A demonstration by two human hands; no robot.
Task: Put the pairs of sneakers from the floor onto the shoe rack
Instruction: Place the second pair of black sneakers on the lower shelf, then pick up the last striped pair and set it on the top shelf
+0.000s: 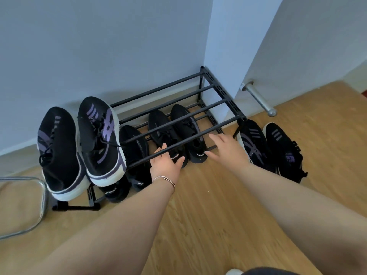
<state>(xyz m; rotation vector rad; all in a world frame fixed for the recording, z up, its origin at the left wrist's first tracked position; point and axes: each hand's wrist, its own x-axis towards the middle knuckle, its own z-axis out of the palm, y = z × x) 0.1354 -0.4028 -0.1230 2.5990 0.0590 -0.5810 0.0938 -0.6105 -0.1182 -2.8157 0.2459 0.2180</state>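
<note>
A black metal shoe rack (210, 103) stands against the wall. On the left of its top tier rests a black-and-purple pair of sneakers (83, 147). Two pairs of plain black sneakers sit on the lower tier: one under the top pair (135, 155), one in the middle (178, 132). Another black-and-purple pair (274, 147) lies on the floor to the right of the rack. My left hand (165, 165) is open at the front bar, over the heel of a black sneaker. My right hand (228, 149) is open, fingers spread, near the rack's right front.
A white door (297, 46) with a metal handle (258, 98) stands just right of the rack. A chrome tube frame (37, 207) sits on the wooden floor at the left. The floor in front of the rack is bare wood.
</note>
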